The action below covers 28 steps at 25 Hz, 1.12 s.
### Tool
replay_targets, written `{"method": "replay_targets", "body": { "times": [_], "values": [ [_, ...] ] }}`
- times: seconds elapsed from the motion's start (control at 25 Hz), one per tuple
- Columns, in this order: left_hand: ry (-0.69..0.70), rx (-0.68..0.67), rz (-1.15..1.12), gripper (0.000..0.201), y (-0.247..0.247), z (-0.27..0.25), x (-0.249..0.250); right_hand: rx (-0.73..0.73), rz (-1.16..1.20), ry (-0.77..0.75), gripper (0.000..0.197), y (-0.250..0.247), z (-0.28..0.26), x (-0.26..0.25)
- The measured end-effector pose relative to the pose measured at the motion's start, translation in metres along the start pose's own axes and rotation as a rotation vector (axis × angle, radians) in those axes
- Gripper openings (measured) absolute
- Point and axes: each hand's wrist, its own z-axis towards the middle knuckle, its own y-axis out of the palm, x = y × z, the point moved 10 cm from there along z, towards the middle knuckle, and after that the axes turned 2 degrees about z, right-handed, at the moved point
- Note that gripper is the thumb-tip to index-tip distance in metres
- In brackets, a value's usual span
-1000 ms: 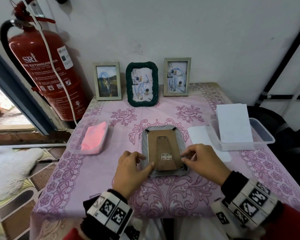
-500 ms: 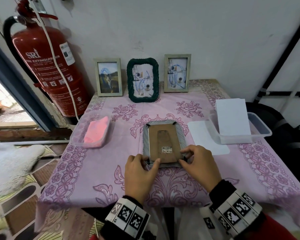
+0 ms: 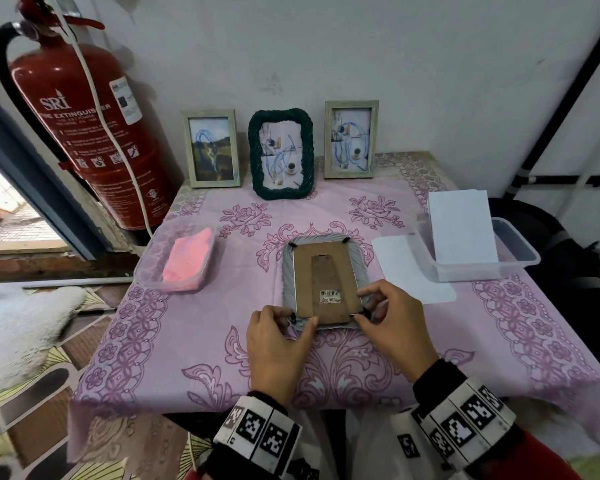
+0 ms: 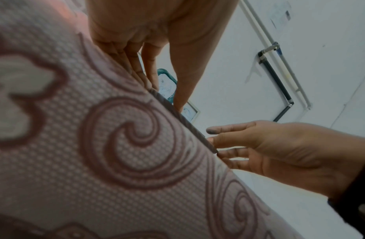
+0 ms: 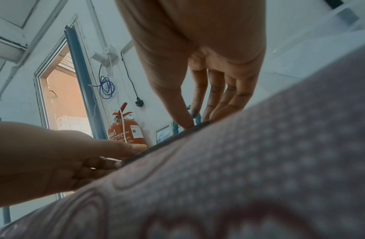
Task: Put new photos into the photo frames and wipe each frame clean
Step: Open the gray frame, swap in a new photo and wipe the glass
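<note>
A grey twisted photo frame (image 3: 288,271) lies face down in the middle of the table, its brown backing board (image 3: 323,271) and folded stand facing up. My left hand (image 3: 293,315) pinches the near left corner, thumb on the backing's near edge, fingers at the rim beside a small black clip. My right hand (image 3: 361,305) pinches the near right corner between thumb and forefinger. The left wrist view shows the frame's edge (image 4: 185,119) with my left hand (image 4: 164,97) and right hand (image 4: 214,137) on it. In the right wrist view, my right hand (image 5: 200,122) touches the rim (image 5: 167,142).
Three filled frames stand against the wall: a pale one (image 3: 213,148), a green rope one (image 3: 281,154), another pale one (image 3: 350,140). A pink cloth (image 3: 187,259) lies in a clear tray on the left. White sheets (image 3: 406,268) and a clear tub (image 3: 520,251) sit right. A fire extinguisher (image 3: 84,123) stands at the back left.
My head has pulled back, so more of the table shows. Both hands have stayed on the frame's near end and slid to its two near corners. The frame still lies flat.
</note>
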Motion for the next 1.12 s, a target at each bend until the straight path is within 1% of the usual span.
{"method": "replay_targets", "body": {
  "times": [0.2,0.36,0.56,0.88,1.12],
  "values": [
    [0.025,-0.017,0.007,0.032,0.0,0.001,0.003,0.012,0.06,0.001,0.029,-0.001,-0.001,0.001],
    [0.036,-0.027,0.008,0.032,0.001,0.002,0.003,0.006,0.08,0.014,0.027,0.001,-0.002,0.002],
    [0.047,-0.028,0.005,0.033,0.001,0.003,0.003,0.003,0.154,0.095,0.025,-0.004,0.006,0.013],
    [0.041,-0.052,0.023,0.033,0.005,0.003,0.0,-0.056,0.027,0.057,0.026,0.002,0.01,0.004],
    [0.063,-0.062,0.037,0.03,0.005,0.004,0.002,-0.062,0.034,0.025,0.024,0.005,0.008,-0.001]
  ]
}}
